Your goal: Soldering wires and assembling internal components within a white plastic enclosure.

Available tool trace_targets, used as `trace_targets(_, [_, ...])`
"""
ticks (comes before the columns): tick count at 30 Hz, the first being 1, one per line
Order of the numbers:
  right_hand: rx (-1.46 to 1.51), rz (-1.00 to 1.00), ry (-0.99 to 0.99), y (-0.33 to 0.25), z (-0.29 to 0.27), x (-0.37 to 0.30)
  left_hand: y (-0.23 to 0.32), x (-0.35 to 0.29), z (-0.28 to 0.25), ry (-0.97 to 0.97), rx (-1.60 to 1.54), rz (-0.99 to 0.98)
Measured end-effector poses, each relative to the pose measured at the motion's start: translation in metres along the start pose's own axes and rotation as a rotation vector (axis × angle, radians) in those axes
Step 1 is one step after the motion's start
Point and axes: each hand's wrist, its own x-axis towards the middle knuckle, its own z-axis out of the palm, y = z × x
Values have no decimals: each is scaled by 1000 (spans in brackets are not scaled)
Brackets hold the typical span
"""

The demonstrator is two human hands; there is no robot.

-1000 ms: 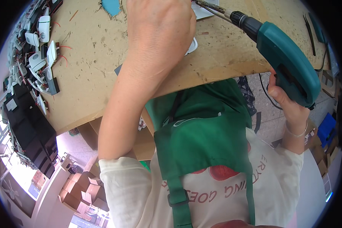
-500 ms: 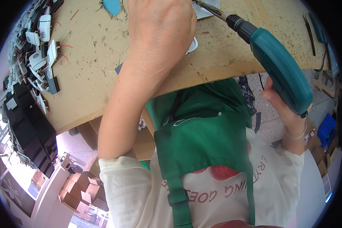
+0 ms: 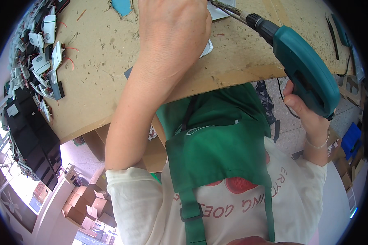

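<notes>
My right hand (image 3: 308, 108) is closed round the handle of a teal soldering gun (image 3: 304, 67) with a black collar. Its long metal tip (image 3: 233, 12) points to the upper left, over the worktable. My left hand (image 3: 173, 34) reaches over the table with its back up. Its fingers curl down out of sight, so what they hold is hidden. A white rounded part (image 3: 207, 48) shows partly beside the left hand. Behind the metal tip lies a flat white piece (image 3: 223, 10), cut off by the picture's top edge.
Many white plastic housings (image 3: 40, 63) with red wires crowd the table's left side, beside black panels (image 3: 32, 134). Tweezers (image 3: 333, 36) lie at the far right. The brown table cover (image 3: 98, 81) is torn near a blue patch (image 3: 120, 7). Cardboard boxes (image 3: 79, 202) stand below.
The soldering gun and my right hand have shifted slightly to the right. The left hand has hardly moved.
</notes>
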Motion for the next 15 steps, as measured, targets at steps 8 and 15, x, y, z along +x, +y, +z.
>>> trace_targets(8, [160, 64, 13, 5, -4, -8, 7, -6, -1, -14, 27, -12])
trace_targets(15, [333, 63, 47, 22, 16, 7, -15, -12, 16, -2, 11, -12])
